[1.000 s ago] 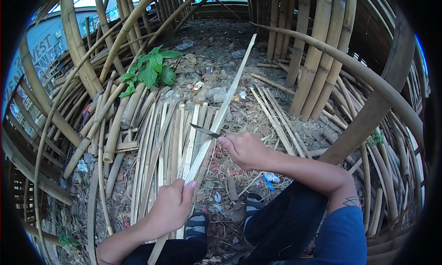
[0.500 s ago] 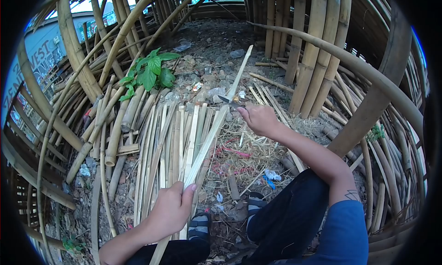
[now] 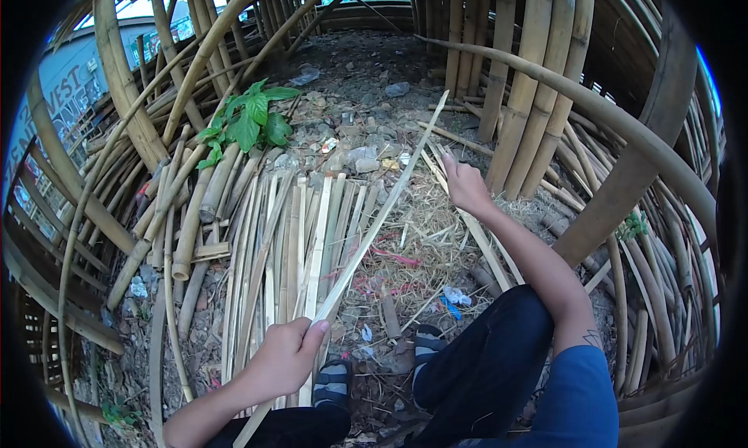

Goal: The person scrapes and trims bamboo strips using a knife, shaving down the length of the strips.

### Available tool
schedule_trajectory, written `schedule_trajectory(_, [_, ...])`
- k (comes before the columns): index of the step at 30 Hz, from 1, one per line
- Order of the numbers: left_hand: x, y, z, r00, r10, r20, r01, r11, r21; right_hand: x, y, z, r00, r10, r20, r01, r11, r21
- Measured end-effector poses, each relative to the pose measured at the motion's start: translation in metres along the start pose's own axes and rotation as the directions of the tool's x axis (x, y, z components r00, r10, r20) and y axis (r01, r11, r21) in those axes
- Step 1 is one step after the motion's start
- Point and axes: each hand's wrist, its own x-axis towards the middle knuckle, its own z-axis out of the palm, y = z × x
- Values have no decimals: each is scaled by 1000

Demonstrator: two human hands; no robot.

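My left hand [image 3: 290, 358] is closed around a long, pale split bamboo strip [image 3: 382, 216], gripping it near its lower end. The strip slants up and away to the right, its far tip in the air over the rubble. My right hand [image 3: 467, 186] is closed just right of the strip's upper part, apart from it. A knife showed in this hand a moment before; its blade is now hard to make out, turned edge-on or hidden. Beneath the strip, several split bamboo slats [image 3: 315, 245] lie side by side on the ground.
Bamboo poles [image 3: 538, 97] stand at the right, and a curved pole [image 3: 592, 109] crosses above my right arm. A leafy green plant [image 3: 251, 119] grows left of centre. Straw-like shavings [image 3: 425, 230] and litter cover the ground before my sandalled feet [image 3: 333, 383].
My right hand has moved right and slightly up, off the bamboo strip, and the knife blade no longer shows clearly. The strip's far end has swung right; my left hand keeps its grip.
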Motion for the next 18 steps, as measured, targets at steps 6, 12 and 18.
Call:
schedule_trajectory(6, [17,-15,-1,998,-60,26,65,945,-320,-71,-64,-1,881,-413,233,356,900,252])
schedule_trajectory(12, [23,-8,-5,980,-114,161,192,740,-645,-154,-113,1,620,-743,252,673,669,315])
schedule_trajectory(18, [20,-5,1,999,-39,-14,33,951,-307,-142,-117,3,647,-747,153,730,664,162])
